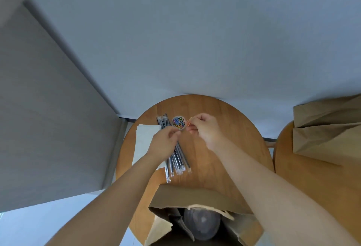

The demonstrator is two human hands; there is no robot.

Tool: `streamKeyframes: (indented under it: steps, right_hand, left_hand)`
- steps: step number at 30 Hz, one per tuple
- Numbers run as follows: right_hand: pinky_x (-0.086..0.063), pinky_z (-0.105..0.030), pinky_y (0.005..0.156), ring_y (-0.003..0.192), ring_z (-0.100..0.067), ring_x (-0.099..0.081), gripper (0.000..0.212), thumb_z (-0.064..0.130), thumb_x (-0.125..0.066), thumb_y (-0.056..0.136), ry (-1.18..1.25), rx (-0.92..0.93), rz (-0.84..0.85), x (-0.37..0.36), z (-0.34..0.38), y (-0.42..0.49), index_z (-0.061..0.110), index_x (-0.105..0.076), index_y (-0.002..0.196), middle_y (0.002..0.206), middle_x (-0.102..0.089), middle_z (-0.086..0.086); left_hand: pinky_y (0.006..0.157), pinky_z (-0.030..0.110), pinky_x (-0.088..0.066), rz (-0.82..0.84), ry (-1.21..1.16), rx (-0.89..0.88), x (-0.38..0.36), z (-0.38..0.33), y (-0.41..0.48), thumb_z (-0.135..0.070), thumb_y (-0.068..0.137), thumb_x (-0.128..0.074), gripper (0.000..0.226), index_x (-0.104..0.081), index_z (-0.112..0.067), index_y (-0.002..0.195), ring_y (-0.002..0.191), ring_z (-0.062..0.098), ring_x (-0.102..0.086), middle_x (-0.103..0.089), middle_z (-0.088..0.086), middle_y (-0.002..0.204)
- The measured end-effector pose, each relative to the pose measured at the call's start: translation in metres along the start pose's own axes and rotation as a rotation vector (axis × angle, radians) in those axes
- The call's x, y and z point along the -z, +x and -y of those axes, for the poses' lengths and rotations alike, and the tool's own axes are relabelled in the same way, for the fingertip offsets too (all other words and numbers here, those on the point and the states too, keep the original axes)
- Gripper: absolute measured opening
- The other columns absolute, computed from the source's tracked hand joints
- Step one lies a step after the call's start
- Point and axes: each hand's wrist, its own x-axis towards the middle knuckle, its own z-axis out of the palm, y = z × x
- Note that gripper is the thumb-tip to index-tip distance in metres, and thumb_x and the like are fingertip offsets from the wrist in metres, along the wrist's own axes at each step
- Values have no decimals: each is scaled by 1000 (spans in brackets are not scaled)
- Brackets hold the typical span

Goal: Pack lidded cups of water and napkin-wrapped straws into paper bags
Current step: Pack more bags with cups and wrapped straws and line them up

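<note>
At the near edge of the round table (224, 148), one open paper bag (187, 195) stands with one lidded cup (201, 222) already inside it; a pale strip across the bag mouth may be a wrapped straw, but this cannot be confirmed. Judged from this, the first bag is loaded and appears to be awaiting closure. The right hand (205, 128) pinches one orange paper clip (188, 123) between thumb and forefinger, just beside the round clip tub (178, 122) (its loose coloured clips are too many to count). The left hand (164, 142) has its fingers curled toward the tub's near edge; whether they pinch anything cannot be determined. Loose stock on the table: roughly six straws (178, 159) in clear sleeves, overlapping so the count is approximate, and one stack of napkins (143, 142) beside them, partly under the left hand. On the second table (302, 187), at least two folded bags (324, 134) lie flat and unfilled. Remaining work, by estimate: clip this bag, then wrap straws and fill the others.
</note>
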Motion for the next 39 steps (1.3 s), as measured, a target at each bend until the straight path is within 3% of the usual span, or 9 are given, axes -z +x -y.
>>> streamKeyframes:
  steps: [3, 7, 12, 16, 19, 24, 27, 35, 39]
  right_hand:
    - [-53, -22, 60, 65, -15, -64, 10, 0, -56, 89, 101, -13, 83, 5, 6, -34, 4, -59, 81, 76, -66, -10]
    - [-53, -20, 57, 65, -16, -62, 11, -1, -54, 90, 325, -36, 132, 16, 13, -69, 2, -58, 81, 75, -64, -10]
    - [-51, -20, 52, 60, -13, -62, 7, 4, -53, 91, 398, -80, 111, 20, 20, -83, 2, -60, 94, 73, -65, -8]
    - [-52, -22, 52, 61, -16, -63, 12, 6, -50, 93, 466, -157, 125, 13, 23, -71, 1, -57, 102, 77, -65, -10]
    - [-53, -24, 57, 65, -20, -65, 10, 6, -46, 95, 428, -208, 129, 8, 23, -56, 3, -54, 100, 82, -66, -12]
    - [-51, -22, 50, 63, -18, -65, 13, 3, -48, 93, 409, -255, -63, 13, 16, -17, 2, -55, 103, 85, -64, -11]
    - [-51, -21, 52, 64, -16, -64, 12, 0, -52, 89, 328, -287, -70, 20, 9, -3, 1, -57, 99, 86, -67, -14]
    - [-50, -23, 53, 58, -17, -58, 8, 1, -48, 93, 295, -330, -64, 31, -12, 0, 3, -56, 91, 76, -58, -12]
    - [-51, -21, 54, 60, -16, -54, 10, 2, -49, 95, 325, -299, -24, 32, -8, -15, 4, -57, 91, 75, -52, -9]
  left_hand:
    - [76, 27, -53, 62, -376, 48, 4, -28, -25, -27, 96, -53, 11, -63, -27, 100, 94, 15, -65, -67, -1, 101]
    - [66, 15, -55, 102, -487, -74, 3, -45, -51, -12, 92, -60, 14, -68, -15, 102, 73, 2, -66, -70, -1, 87]
    - [82, 37, -55, -39, -337, -237, -1, -52, -58, -8, 88, -64, 18, -71, -24, 94, 84, 17, -65, -71, 2, 90]
    - [78, 14, -48, -181, -114, -334, 0, -46, -46, -11, 89, -63, 18, -73, -16, 103, 78, 0, -58, -63, -17, 78]
    - [64, 17, -38, -211, 82, -393, 4, -35, -30, -14, 92, -59, 18, -74, -16, 103, 68, 2, -48, -53, -16, 68]
    - [61, 21, -32, -192, 283, -146, 11, 2, 18, -20, 95, -55, 22, -74, -10, 101, 73, 13, -51, -68, 7, 87]
    - [56, 23, -32, -162, 295, 7, 10, 18, 48, -20, 95, -55, 23, -74, -7, 95, 65, 15, -51, -66, 7, 77]
    - [55, 19, -42, 109, 244, 98, -2, 12, 91, -3, 87, -58, 23, -69, 1, 107, 73, 20, -53, -59, 14, 86]
    - [81, 28, -48, 127, 171, 114, -1, 11, 65, -5, 87, -62, 20, -70, 0, 105, 91, 24, -61, -66, 15, 99]
